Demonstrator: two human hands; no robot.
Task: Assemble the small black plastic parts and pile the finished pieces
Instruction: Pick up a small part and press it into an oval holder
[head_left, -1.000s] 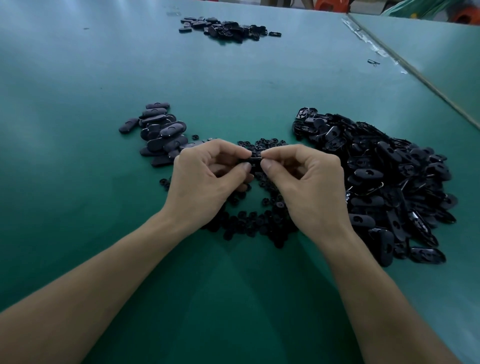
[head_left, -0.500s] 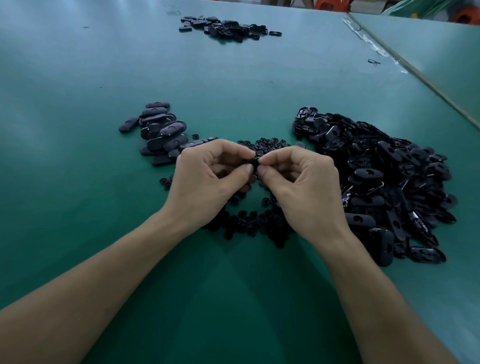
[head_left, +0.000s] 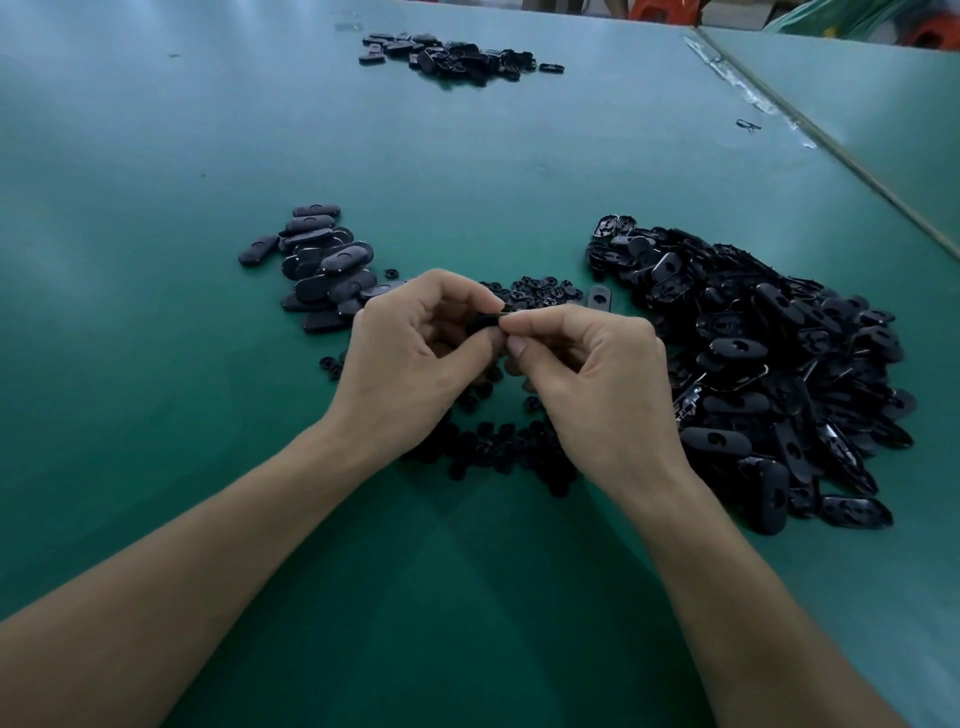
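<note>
Plastic: one black part (head_left: 492, 318) pinched between left hand (head_left: 410, 364) and right hand (head_left: 597, 379); four piles (head_left: 769, 364).

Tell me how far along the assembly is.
Early days. Done: a small finished pile sits at left. In hand: the left hand and right hand pinch one part between them. Left: the much bigger heap of shells at right, plus round pieces around the hands.

The table (head_left: 467, 156) is plain teal-green. All plastic is black: part (head_left: 490, 318) at centre, ovals (head_left: 322, 265) centre left, shells (head_left: 769, 364) right, rings (head_left: 493, 447) lower centre, heap (head_left: 452, 54) at top. Stools (head_left: 662, 10), upper right, are orange.
</note>
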